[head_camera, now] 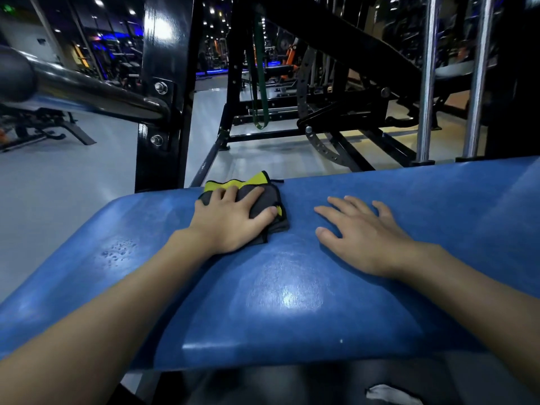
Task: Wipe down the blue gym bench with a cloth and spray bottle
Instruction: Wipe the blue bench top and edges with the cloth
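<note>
While the black rack frame (163,92) and other gym machines fill the room behind, the blue worktop (292,302) spans nearly the whole width in front of the person, padded, glossy, with a bright glare patch near the middle. Vinyl-like surface, probably firm with slight give, and slick where wet. Both forearms reach across it from the near edge.

Right hand (359,232): flat on the pad, palm down, fingers spread wide, holding nothing. Looks like bracing.

Left hand (230,220): palm down on the cloth (263,200), fingers spread over it, thumb pressing its right side. Pressing rather than gripping; not closed around it.

Cloth: grey with yellow trim, folded or bunched, lying at the far edge of the pad, just left of centre, well apart from the right hand. Soft, light, limp; it will slide easily under a flat palm and bunch up if pushed by one corner. Best controlled with the whole palm on top, as now.

Small water droplets (119,251) sit on the pad left of the left forearm, not yet wiped. Judged mid-wipe, that left patch remaining.

Spray bottle: not in view.
</note>
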Demonstrator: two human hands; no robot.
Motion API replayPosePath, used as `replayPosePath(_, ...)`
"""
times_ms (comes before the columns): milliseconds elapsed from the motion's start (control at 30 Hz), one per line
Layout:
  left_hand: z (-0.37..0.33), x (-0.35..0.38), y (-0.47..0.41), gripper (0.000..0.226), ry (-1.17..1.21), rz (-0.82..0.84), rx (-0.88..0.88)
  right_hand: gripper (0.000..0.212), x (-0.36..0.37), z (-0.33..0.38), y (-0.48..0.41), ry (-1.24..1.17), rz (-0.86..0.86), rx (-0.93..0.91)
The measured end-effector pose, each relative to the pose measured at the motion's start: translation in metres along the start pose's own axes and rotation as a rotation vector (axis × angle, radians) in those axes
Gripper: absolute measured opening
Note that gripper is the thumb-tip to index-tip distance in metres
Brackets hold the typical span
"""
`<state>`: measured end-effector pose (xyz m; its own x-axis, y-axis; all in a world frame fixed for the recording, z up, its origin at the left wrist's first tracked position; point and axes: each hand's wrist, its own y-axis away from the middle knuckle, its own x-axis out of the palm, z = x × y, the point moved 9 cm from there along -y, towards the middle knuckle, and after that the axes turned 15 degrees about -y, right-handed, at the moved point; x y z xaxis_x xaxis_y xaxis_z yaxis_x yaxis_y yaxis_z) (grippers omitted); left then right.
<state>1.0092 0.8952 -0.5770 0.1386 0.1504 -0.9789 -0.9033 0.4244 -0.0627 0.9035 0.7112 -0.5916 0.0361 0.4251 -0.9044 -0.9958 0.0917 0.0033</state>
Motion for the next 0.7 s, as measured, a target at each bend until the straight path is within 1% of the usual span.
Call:
replayPosePath(200,-0.007,-0.01,0.116,0.085,-0.103,-0.108,0.052,0.057,-0.002,0.003,0.006,-0.008,-0.001,0.019)
replayPosePath(333,-0.007,-0.014,0.161,0.081,-0.079,-0.163,0.043,0.054,-0.009,0.013,0.012,0.034,-0.039,0.01)
replayPosePath(433,-0.004,-0.01,0.156,0.083,-0.081,-0.116,0.024,0.054,-0.012,0.028,0.013,-0.059,-0.054,-0.027)
replayPosePath(500,-0.002,-0.012,0.143,0.084,-0.065,-0.108,0.025,0.057,-0.004,0.035,0.012,-0.087,-0.013,-0.038)
replayPosePath(567,0.003,-0.011,0.125,0.083,-0.045,-0.101,0.024,0.059,0.009,0.036,0.01,-0.04,0.039,-0.038)
replayPosePath(700,0.019,-0.001,0.063,0.081,-0.012,-0.066,0.001,0.062,0.017,0.033,0.006,0.026,0.062,-0.035)
